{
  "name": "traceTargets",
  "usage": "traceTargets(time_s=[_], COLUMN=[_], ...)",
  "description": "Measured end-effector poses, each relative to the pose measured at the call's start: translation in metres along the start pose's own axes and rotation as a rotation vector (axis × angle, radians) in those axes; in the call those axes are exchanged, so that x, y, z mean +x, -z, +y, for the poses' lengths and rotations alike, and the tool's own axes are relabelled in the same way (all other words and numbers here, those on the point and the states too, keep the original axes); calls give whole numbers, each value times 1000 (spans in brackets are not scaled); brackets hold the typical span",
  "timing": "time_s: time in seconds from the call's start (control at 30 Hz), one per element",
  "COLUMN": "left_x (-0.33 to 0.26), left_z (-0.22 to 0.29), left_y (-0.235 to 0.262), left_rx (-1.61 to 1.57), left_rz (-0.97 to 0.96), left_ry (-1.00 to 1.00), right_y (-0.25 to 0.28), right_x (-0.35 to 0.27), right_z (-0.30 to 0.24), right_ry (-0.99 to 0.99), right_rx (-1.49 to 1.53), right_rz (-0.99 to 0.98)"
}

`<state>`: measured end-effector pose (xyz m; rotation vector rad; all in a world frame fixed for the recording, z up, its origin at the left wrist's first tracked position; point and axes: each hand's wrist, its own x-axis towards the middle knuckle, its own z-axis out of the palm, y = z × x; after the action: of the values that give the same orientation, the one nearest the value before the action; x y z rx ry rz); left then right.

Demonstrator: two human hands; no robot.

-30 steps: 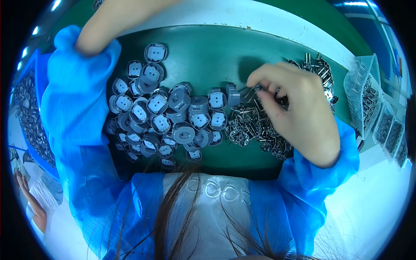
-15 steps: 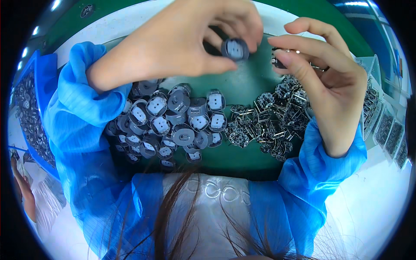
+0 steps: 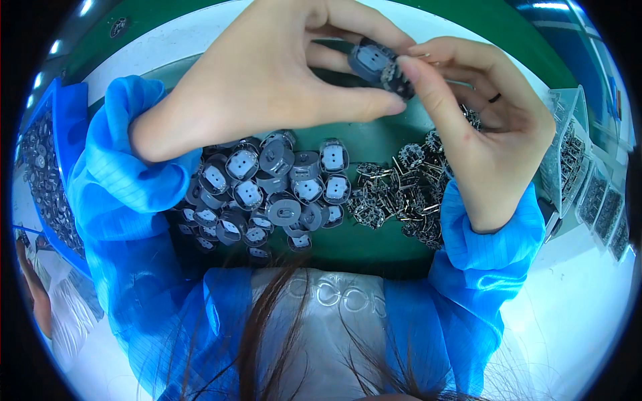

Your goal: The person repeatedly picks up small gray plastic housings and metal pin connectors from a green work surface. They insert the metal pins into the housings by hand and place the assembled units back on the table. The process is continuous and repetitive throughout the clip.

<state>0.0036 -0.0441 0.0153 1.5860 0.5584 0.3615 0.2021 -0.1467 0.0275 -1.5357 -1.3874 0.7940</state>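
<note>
My left hand (image 3: 267, 87) grips a round dark grey plastic housing (image 3: 368, 60) with a pale two-holed face, between thumb and fingers. From the right, my right hand (image 3: 498, 123) pinches a small black part with metal pins (image 3: 400, 81) and holds it against the housing's side; its far end is hidden by my fingers. Below my left hand lies a heap of similar grey housings (image 3: 284, 210), some face up and some turned over. Beside it, nearer my right wrist, is a tangled pile of black parts with shiny metal pins (image 3: 374, 200).
A blue bin (image 3: 73, 127) full of small grey pieces stands at the left. Clear plastic trays (image 3: 562, 110) of small parts line the right side. A dark round piece (image 3: 118, 27) lies at the far left. Another person's arm (image 3: 40, 301) shows at the lower left.
My hands have come together: the right moved left, bringing the black part from apart to against the housing. The housing has tilted and risen slightly in my left hand.
</note>
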Motion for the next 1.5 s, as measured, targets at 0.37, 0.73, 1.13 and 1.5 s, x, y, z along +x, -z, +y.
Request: traceTargets(time_s=[0.37, 0.73, 1.13, 1.5], left_x=[11, -1, -2, -2], left_z=[-30, -6, -7, 0], left_y=[7, 4, 0, 3], left_rx=[-36, 89, -55, -125], left_rz=[-12, 10, 16, -42], left_ry=[-204, -53, -32, 82], right_y=[9, -6, -10, 4], right_x=[3, 1, -2, 7], right_z=[5, 4, 8, -13], right_ry=[-85, 280, 252, 172], right_rx=[176, -173, -43, -267], right_rz=[-70, 33, 101, -84])
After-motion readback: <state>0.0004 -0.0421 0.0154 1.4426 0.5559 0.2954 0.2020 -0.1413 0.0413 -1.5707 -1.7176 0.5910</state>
